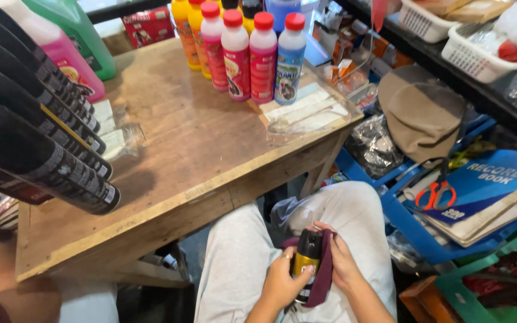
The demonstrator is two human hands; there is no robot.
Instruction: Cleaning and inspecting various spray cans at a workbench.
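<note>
Left hand [282,280] grips a black-capped gold-and-black spray can [306,263] upright over the lap; right hand [341,263] presses a maroon cloth [325,275] around the can's far side. By this view, wiping appears under way on this one can; black spray cans [43,137] lie stacked on the worn wooden table [198,149], beside red-capped plastic bottles [252,54]. The can's lower end and the cloth-covered side are hidden; the stack is cut off at left.

Light grey trousers [240,251]; bare forearms; ring on left hand [279,281]
</note>
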